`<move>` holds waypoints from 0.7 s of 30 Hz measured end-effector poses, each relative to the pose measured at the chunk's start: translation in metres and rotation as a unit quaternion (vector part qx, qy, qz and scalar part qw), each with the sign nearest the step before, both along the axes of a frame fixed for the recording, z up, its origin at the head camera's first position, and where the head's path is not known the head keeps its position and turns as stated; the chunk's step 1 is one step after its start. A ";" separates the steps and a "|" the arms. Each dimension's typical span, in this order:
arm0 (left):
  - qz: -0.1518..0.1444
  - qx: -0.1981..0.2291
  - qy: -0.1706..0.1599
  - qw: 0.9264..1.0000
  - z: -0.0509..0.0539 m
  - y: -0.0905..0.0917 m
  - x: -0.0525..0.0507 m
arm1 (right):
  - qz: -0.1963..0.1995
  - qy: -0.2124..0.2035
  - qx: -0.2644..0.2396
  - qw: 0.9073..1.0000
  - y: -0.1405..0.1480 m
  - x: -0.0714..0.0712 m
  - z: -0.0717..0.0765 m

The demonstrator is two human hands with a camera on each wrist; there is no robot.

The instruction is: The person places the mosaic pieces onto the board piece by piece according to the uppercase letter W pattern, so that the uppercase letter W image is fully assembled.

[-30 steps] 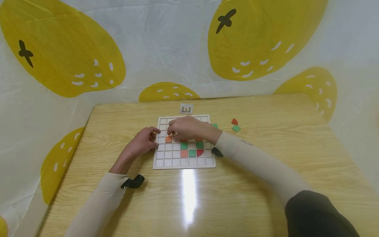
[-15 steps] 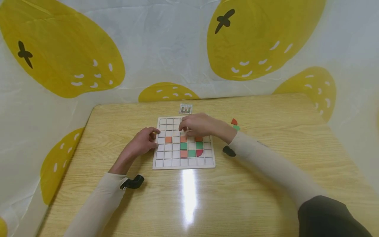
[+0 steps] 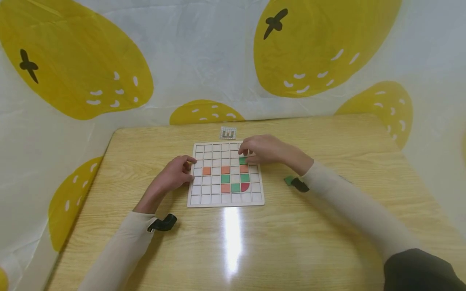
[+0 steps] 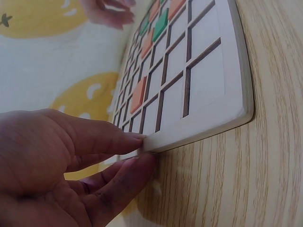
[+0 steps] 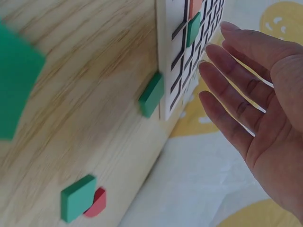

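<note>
The white gridded board (image 3: 206, 199) lies on the table. My left hand (image 3: 172, 174) touches its left edge; in the left wrist view, the fingertips of my left hand (image 4: 90, 163) rest at that edge. Over the board's right side is my right hand (image 3: 267, 149), beside a green tile (image 3: 243, 161). The right wrist view shows my right hand (image 5: 265, 94) with relaxed, separated fingers, holding nothing. Orange tiles (image 3: 206, 171), green tiles (image 3: 235, 187) and a red rounded tile (image 3: 245, 187) sit in the grid.
Behind the board lies a small patterned card (image 3: 228, 133). A green tile (image 5: 151, 94) is beside the board's edge, and another green tile (image 5: 78, 198) lies with a red piece (image 5: 97, 203). One more green tile (image 3: 289, 180) shows near the right wrist's black device (image 3: 300, 185).
My right hand has moved rightward from the middle of the board, uncovering the centre cells and the green tile near the right side. My left hand has stayed at the left edge.
</note>
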State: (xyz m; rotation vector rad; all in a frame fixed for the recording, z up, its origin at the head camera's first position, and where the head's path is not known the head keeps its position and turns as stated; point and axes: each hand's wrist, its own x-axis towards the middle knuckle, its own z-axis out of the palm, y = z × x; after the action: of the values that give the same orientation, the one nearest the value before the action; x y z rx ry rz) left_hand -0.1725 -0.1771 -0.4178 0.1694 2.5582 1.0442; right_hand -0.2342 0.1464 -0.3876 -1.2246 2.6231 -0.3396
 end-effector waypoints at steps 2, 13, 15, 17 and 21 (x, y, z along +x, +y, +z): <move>-0.001 -0.001 0.000 1.000 0.000 0.000 0.000 | -0.006 0.000 -0.002 1.000 0.006 -0.001 0.000; -0.003 -0.003 0.001 1.000 0.002 0.000 -0.001 | -0.036 -0.003 -0.007 0.999 0.036 -0.004 0.000; -0.003 -0.004 0.000 1.000 0.001 0.000 -0.001 | -0.041 -0.006 -0.005 0.999 0.040 -0.003 0.002; -0.003 -0.004 -0.001 1.000 0.001 0.000 -0.002 | -0.044 -0.007 -0.003 0.999 0.044 -0.003 0.003; -0.003 -0.005 0.000 1.000 0.001 0.000 -0.002 | -0.048 -0.002 -0.003 0.999 0.052 0.000 0.004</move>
State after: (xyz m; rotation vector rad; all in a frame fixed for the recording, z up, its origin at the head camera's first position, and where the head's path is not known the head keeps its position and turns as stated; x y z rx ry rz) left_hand -0.1745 -0.1767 -0.4165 0.1751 2.5603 1.0288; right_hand -0.2339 0.1984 -0.3836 -1.1020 2.6850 -0.3671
